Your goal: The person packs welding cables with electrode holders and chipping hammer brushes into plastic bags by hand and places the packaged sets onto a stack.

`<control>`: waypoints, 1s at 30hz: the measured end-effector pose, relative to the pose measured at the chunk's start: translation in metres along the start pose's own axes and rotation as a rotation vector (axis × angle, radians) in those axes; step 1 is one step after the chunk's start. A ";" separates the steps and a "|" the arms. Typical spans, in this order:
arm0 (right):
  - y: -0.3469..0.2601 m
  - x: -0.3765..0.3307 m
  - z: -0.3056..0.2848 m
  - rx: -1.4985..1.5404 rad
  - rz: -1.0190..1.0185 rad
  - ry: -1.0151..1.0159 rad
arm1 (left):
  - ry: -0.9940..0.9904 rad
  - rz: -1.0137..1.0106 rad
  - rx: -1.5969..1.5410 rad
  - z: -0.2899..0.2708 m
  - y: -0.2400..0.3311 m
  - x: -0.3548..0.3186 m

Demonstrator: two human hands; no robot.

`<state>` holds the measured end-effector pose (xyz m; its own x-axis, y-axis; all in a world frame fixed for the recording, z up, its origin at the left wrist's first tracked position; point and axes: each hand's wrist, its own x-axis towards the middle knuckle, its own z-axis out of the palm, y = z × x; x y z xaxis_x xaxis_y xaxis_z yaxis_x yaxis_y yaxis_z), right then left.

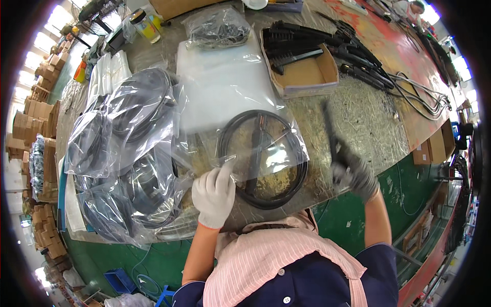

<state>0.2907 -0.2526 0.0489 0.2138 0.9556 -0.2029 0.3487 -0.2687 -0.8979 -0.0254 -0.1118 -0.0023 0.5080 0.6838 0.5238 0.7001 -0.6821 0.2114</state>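
Note:
My left hand [214,197], in a white glove, pinches the near edge of a clear plastic bag [291,135]. A coil of black cable [302,179] lies partly in or under this bag; which of the two, I cannot tell. Inside the ring is a dark elongated piece [253,166] with a bit of orange at its top. In a dark grey glove, my right hand [353,174] is closed round a long, slim black tool [329,125], held upright to the right of the coil. The tool's exact kind is not clear.
Bagged black cable coils [135,112] are heaped at left. Behind the coil lies a stack of clear bags [220,82] topped by a bagged bundle [217,30]. A cardboard box [312,89] holds black brush-like tools [296,59], beside black handles with cables [363,64]. A jar [146,28] stands far left.

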 end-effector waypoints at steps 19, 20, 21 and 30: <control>-0.047 0.002 0.137 -0.052 -0.167 -0.328 | 0.113 0.072 0.047 -0.010 -0.005 0.023; -0.044 0.001 0.138 -0.038 -0.186 -0.304 | 0.026 0.072 0.047 -0.013 -0.004 0.024; -0.042 0.000 0.139 -0.025 -0.205 -0.280 | -0.062 0.071 0.046 -0.017 -0.004 0.026; -0.036 -0.027 0.121 -0.204 -0.213 -0.197 | -0.241 0.263 -0.198 -0.038 0.032 0.021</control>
<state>0.1624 -0.2539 0.0393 -0.0565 0.9924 -0.1093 0.5460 -0.0609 -0.8356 -0.0111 -0.1290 0.0468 0.7767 0.5043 0.3774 0.4324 -0.8625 0.2628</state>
